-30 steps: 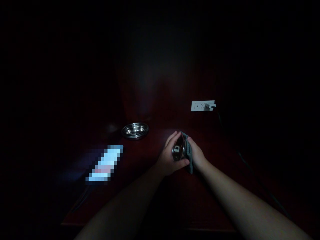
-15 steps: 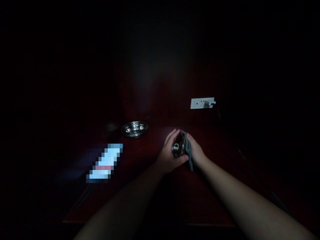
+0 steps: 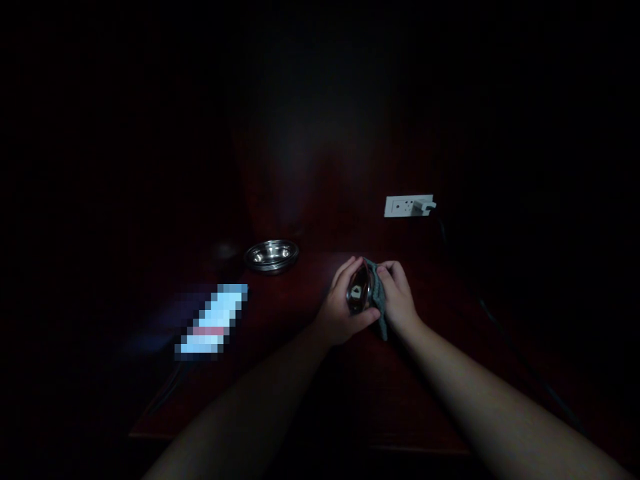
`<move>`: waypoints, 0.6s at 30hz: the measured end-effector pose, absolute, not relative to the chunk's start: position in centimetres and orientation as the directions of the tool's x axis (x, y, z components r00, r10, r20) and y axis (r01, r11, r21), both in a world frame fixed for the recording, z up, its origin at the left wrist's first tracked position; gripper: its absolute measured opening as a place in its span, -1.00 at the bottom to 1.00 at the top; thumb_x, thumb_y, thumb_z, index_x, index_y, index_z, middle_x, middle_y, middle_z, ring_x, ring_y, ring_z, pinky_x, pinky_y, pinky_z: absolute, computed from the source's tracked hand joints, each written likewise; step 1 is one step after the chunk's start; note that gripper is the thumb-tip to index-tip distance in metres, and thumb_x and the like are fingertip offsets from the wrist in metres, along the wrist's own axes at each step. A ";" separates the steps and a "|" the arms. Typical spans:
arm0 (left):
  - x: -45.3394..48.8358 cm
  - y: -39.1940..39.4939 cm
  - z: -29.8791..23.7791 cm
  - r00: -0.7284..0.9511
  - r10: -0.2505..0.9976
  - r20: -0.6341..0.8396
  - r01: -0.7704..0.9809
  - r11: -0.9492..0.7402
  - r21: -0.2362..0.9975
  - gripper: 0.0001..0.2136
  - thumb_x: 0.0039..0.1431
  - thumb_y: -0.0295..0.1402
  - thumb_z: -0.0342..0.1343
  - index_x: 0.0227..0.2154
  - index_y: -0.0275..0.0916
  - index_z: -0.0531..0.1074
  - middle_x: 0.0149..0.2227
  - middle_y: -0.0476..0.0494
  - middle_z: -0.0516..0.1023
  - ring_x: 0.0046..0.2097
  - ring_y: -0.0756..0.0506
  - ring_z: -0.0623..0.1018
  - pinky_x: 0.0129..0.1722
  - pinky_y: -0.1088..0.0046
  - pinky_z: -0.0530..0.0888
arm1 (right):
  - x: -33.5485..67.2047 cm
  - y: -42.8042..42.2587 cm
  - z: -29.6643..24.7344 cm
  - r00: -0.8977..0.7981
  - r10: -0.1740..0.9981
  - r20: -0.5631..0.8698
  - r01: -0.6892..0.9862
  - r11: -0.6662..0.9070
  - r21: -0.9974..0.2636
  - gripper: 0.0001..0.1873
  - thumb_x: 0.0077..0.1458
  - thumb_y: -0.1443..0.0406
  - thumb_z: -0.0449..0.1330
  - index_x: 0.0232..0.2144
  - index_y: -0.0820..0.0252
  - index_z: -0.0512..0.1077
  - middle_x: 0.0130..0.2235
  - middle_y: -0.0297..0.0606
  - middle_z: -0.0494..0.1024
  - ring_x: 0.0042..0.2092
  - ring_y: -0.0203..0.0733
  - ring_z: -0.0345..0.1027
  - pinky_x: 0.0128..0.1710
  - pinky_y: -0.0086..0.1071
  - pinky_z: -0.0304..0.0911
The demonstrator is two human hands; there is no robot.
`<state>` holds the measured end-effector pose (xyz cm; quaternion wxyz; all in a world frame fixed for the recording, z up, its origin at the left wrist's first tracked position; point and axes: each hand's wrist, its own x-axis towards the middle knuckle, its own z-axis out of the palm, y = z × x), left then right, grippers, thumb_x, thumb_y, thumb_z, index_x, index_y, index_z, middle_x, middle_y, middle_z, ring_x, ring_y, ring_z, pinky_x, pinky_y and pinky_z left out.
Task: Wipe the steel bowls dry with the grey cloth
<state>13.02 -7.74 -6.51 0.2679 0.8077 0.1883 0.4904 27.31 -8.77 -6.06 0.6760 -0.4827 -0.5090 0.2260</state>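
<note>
My left hand is closed around a shiny metal bowl, tilted on its side, with the thumb along the near rim and the fingers along the far rim. Against the bowl's right side lies a grey-green cloth, one corner hanging below. My right hand grips this cloth, fingers curled and thumb pressed on it. Most of the bowl's right side is hidden by the cloth and the hand.
Stacked steel bowls stand at the back left of the dark red table. Nearer left is a lit, pixelated screen. A white socket with a plug is on the back wall; a cable runs along the right.
My right hand has shifted slightly up and right, its fingers now curled more visibly at the cloth. The left hand still holds the bowl in nearly the same place.
</note>
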 end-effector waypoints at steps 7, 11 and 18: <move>13.0 -7.8 -6.5 0.433 0.577 0.692 0.051 -0.783 0.620 -0.20 -0.08 -0.16 0.22 0.22 -0.20 0.01 0.30 -0.27 -0.02 0.30 -0.29 0.03 0.26 0.08 0.03 | 26.9 -9.4 -5.2 0.333 0.797 0.505 0.143 0.486 -0.862 -0.75 0.09 0.08 0.06 -0.46 0.12 0.29 -0.46 -0.41 0.33 -0.40 -0.25 0.20 -0.36 -0.38 0.14; 13.2 -7.5 -6.9 0.390 0.634 0.668 -0.002 -0.725 0.689 -0.21 -0.05 -0.15 0.19 0.23 -0.16 -0.01 0.28 -0.25 0.03 0.29 -0.31 0.06 0.25 0.04 0.06 | 27.0 -9.5 -5.0 0.297 0.804 0.515 0.126 0.501 -0.856 -0.72 0.07 0.06 0.09 -0.39 0.12 0.40 -0.40 -0.36 0.43 -0.33 -0.20 0.28 -0.28 -0.35 0.19; 13.4 -7.5 -7.0 0.355 0.733 0.580 -0.096 -0.588 0.803 -0.24 0.05 -0.01 0.03 0.25 -0.19 -0.11 0.24 -0.27 0.13 0.24 -0.28 0.19 0.19 0.08 0.19 | 26.8 -9.5 -5.2 0.167 0.837 0.521 -0.005 0.530 -0.848 -0.63 0.07 0.03 0.10 -0.18 0.08 0.46 -0.15 -0.28 0.54 -0.08 -0.10 0.36 -0.01 -0.25 0.19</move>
